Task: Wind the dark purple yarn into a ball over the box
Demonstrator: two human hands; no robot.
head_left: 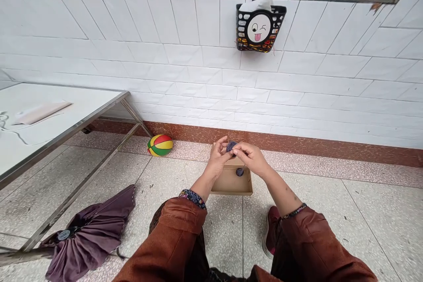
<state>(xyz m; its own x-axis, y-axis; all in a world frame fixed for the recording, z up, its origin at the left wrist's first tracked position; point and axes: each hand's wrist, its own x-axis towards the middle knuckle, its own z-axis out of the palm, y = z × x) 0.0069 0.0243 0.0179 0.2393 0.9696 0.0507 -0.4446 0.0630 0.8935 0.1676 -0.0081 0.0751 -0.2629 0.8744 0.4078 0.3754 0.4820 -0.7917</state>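
Between both hands, above a shallow cardboard box (228, 187), is a small dark purple-grey ball of yarn (231, 146). My left hand (218, 157) grips the ball from the left, with some fingers raised beside it. From the right, my right hand (250, 157) pinches at the near side of the ball, seemingly on its strand. A second dark yarn ball (239, 172) lies in the box below, and a thin strand appears to run up from it toward my right hand. The hands partly hide the held ball and the far part of the box.
A striped ball (160, 145) rests on the floor beside a metal-framed table (95, 92). On the left floor lies a purple folded umbrella (95, 233). Up on the window bars hangs a black basket (243, 31). The tiled wall (185, 70) stands just beyond the box.
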